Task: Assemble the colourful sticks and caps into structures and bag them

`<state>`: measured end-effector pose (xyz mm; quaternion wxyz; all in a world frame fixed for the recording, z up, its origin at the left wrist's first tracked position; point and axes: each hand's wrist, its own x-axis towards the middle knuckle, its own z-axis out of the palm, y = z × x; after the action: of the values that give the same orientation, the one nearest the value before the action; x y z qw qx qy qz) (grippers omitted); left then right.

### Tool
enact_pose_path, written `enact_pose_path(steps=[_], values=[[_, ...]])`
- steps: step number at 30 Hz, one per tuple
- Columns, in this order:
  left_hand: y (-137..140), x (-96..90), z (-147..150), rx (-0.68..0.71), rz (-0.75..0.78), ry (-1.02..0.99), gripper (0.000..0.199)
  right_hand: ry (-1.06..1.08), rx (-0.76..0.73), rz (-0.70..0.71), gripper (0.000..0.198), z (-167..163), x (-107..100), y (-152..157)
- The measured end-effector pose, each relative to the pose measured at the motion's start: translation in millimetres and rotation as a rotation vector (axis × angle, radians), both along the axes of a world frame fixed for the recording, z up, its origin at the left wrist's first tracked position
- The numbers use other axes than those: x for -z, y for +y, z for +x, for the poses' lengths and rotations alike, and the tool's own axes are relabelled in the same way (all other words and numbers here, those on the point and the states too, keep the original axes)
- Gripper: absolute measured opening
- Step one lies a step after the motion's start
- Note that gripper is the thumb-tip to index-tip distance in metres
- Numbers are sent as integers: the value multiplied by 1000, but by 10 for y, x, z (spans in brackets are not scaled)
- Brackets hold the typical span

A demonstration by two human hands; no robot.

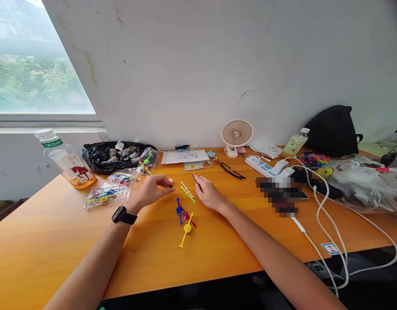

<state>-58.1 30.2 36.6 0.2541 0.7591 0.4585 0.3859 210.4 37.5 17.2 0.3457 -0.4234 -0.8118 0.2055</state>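
Note:
My left hand (155,189), wearing a black watch (122,215), is closed in a pinch over the table; a tiny dark bit shows at its fingertips, its kind unclear. Closed on a thin black pointed piece (195,178), my right hand (209,193) is a little to the right, most of that piece hidden by the fingers. Between the hands lie a white arrow (186,190) and a green arrow (187,194). Nearer me are a blue arrow (179,211), a red arrow (191,220) and a yellow arrow (187,229) with round centres. A white round piece (170,181) sits beside my left fingers.
Bagged arrow sets (108,193), a tea bottle (69,161) and a black plastic bag (117,157) stand left. Behind are papers (185,156), black tweezers-like tool (232,171) and a fan (237,134). A power strip (261,165) and white cables (326,202) occupy the right.

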Motion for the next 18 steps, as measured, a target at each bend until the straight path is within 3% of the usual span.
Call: enact_pose_path(steps=[3, 8, 12, 15, 18], values=[[99, 35, -224, -25, -22, 223, 26, -117, -17, -25, 42, 29, 36, 6], [199, 116, -435, 20, -28, 277, 33, -144, -84, -32, 32, 20, -6, -69], [219, 134, -435, -74, 65, 309, 33, -142, -115, 2, 30, 0, -9, -89], [110, -46, -335, -124, 141, 209, 33, -96, -127, 73, 36, 23, -99, -95], [-168, -486, -214, -175, 210, -91, 34, 12, -120, 199, 35, 170, -429, -143]])
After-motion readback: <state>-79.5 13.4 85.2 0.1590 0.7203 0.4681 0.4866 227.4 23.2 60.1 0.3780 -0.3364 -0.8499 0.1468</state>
